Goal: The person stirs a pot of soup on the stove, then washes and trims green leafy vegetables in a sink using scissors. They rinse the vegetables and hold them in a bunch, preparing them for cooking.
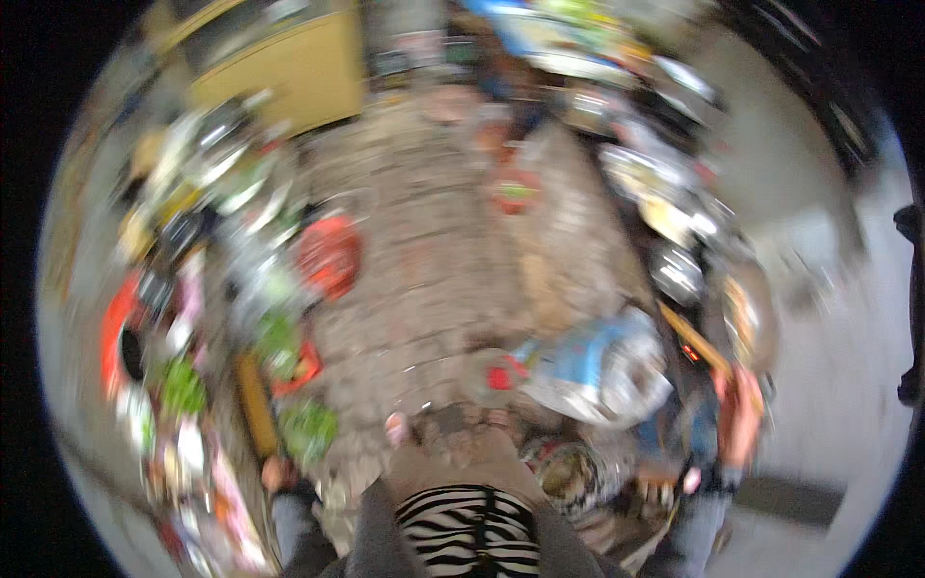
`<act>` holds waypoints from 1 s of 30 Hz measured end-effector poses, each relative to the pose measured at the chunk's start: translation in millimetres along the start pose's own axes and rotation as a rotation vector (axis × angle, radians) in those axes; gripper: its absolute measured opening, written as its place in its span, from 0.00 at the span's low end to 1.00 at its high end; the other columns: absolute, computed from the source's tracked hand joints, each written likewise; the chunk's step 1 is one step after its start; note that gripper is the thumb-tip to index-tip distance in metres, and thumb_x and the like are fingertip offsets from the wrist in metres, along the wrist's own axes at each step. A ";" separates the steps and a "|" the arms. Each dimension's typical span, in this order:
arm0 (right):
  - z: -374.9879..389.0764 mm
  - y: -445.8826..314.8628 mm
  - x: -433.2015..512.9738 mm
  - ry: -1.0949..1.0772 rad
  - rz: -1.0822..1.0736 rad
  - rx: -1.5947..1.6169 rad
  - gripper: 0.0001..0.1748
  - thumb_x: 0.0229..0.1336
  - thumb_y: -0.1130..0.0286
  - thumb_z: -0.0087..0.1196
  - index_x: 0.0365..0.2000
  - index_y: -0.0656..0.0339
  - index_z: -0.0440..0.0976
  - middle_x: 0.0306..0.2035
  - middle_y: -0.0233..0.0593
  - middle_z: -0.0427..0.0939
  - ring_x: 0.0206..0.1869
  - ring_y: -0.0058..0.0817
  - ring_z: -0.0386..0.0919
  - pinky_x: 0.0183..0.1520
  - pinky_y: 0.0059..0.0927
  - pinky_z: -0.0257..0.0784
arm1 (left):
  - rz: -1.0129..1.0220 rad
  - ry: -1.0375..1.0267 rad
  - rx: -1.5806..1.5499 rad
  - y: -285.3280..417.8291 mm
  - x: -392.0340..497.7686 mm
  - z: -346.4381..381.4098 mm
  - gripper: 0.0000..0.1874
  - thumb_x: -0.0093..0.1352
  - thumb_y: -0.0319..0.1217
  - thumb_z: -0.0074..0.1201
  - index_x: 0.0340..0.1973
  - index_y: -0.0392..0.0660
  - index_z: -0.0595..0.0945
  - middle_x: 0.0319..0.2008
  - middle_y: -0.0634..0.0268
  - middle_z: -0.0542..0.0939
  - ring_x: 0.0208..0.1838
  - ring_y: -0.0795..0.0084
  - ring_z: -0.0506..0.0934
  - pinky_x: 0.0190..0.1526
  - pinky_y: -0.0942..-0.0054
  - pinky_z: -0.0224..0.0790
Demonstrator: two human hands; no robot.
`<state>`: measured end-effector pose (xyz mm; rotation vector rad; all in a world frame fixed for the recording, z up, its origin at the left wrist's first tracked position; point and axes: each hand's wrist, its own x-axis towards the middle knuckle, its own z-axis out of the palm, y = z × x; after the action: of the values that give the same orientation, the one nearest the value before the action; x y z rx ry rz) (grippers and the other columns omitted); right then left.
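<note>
The view is blurred. At the lower left, my left hand (279,473) is closed on the near end of a flat wooden board (257,404). Leafy greens (308,431) lie on the floor just right of that board. On the right side, my right hand (738,419) is at the near end of a long wooden stick or handle (695,338); blur hides how the fingers lie on it. A small red glow (690,353) shows beside the stick. A blue and white sack (592,368) stands left of my right hand.
Brick paving (412,267) runs between two cluttered sides. A red bag or basin (329,256) and red container (516,191) stand on it. Metal pots (677,273) line the right, a yellow cabinet (289,72) the upper left. A clear container with red (493,377) is near my feet.
</note>
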<state>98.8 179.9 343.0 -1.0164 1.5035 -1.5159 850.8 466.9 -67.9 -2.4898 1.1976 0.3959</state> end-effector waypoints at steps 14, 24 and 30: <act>-240.1 44.5 265.5 0.462 0.020 -0.816 0.10 0.55 0.74 0.55 0.25 0.73 0.71 0.20 0.46 0.77 0.20 0.29 0.79 0.20 0.27 0.77 | -0.256 -0.287 -1.138 356.5 -13.2 -109.2 0.13 0.62 0.39 0.53 0.36 0.44 0.78 0.35 0.58 0.79 0.37 0.58 0.77 0.36 0.60 0.70; -208.5 83.5 287.4 -0.060 0.145 -0.114 0.07 0.57 0.77 0.52 0.31 0.74 0.73 0.24 0.43 0.77 0.25 0.32 0.81 0.26 0.26 0.79 | -0.230 -0.326 -1.084 398.8 -42.3 -133.2 0.14 0.61 0.38 0.54 0.38 0.45 0.78 0.36 0.59 0.78 0.39 0.58 0.77 0.37 0.59 0.70; -272.3 81.2 285.4 0.144 0.017 -0.684 0.08 0.57 0.77 0.51 0.28 0.73 0.74 0.23 0.43 0.78 0.22 0.29 0.80 0.23 0.26 0.78 | -0.229 -0.338 -1.085 402.3 -44.1 -132.7 0.14 0.61 0.38 0.54 0.39 0.45 0.78 0.37 0.59 0.78 0.39 0.58 0.76 0.38 0.59 0.70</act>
<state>-265.8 24.4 271.9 -1.2782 2.2016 -1.0843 519.0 206.9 -6.8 -3.1198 0.5860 1.6743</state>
